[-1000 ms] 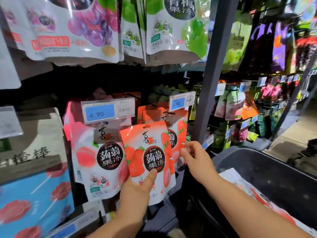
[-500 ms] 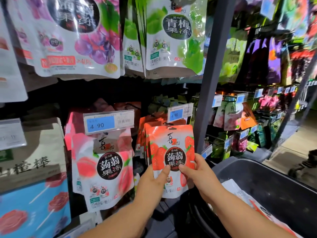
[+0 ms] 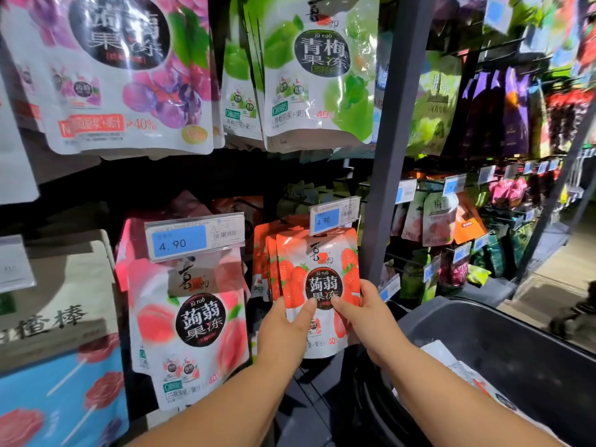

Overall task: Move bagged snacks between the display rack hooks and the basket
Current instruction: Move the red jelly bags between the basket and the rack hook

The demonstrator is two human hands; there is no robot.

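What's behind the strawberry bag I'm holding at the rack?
More orange-red bags are stacked behind the held bag, their edges showing at its left. Their number and the hook are hidden by it and the price tag.

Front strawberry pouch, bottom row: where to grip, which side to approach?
Take the strawberry pouch by its lower half, pinching front and back near the side edges, coming from the front and below. It hangs flat and upright, top hidden behind the price tag, more pouches stacked behind it, so only the lower front is free. The left hand and right hand pinch there, thumbs in front.
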